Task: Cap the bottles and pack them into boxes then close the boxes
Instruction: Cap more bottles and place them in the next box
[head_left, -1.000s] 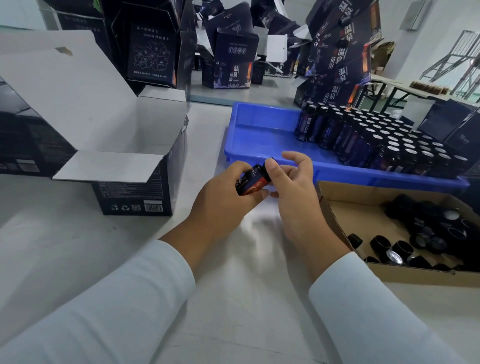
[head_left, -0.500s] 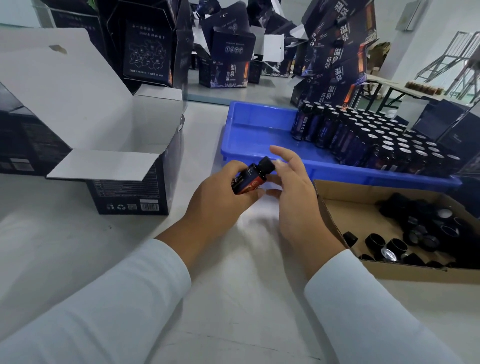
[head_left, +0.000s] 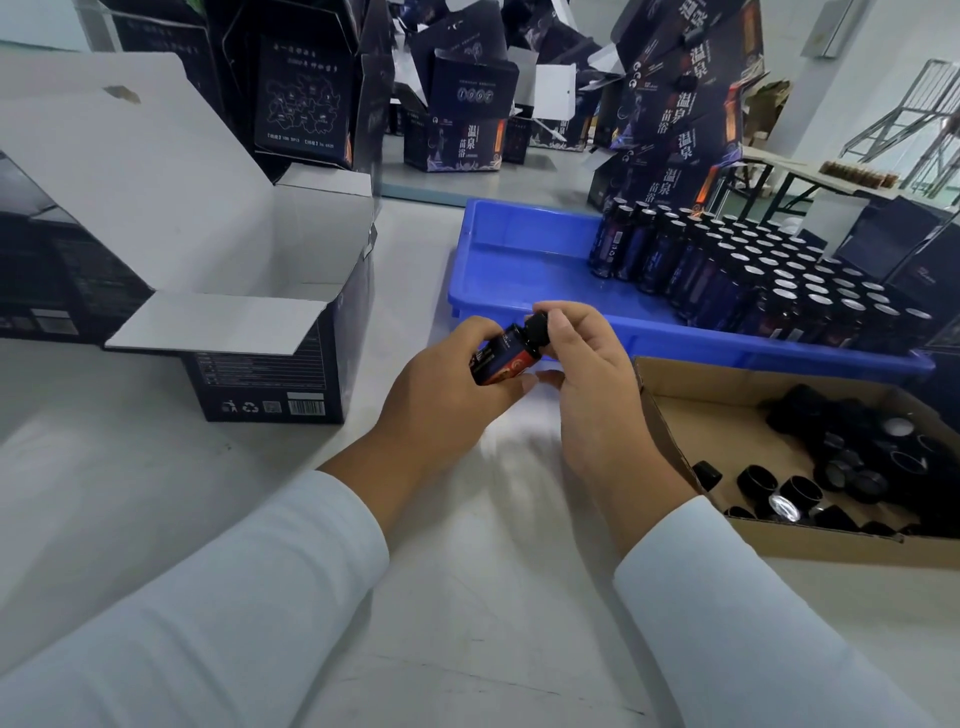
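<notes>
The left hand (head_left: 441, 395) gripped a small dark bottle (head_left: 501, 359) round its body, fingers curled under it and thumb over the top, holding it tilted above the table (head_left: 467, 597) with the neck toward the right. The right hand (head_left: 592, 384) pinched the black cap (head_left: 537, 328) on the neck of that bottle between thumb and fingertips (head_left: 558, 325). From this pose the step in hand appeared to be screwing the cap down; whether the cap was fully seated could not be told.

To the left of the grip and just beyond it, an open box (head_left: 270, 358) stood with its lid and flaps raised. Its inside was hidden from view, so the number of bottles packed in it could not be told.

Beyond the grip and to the right, a blue tray (head_left: 524, 270) held many upright bottles (head_left: 753, 280) crowded in its right half; the half nearest the grip was bare. Most showed pale tops and seemed uncapped.

Immediately right of the grip, a shallow cardboard tray (head_left: 675, 415) held a heap of loose caps (head_left: 841, 462).

Behind everything, further dark boxes (head_left: 467, 124) were stacked, several with flaps up.

Judged status: the task was at an early to middle stage. One bottle was being capped; most bottles remained to be capped and packed, and the near box remained to be closed.
</notes>
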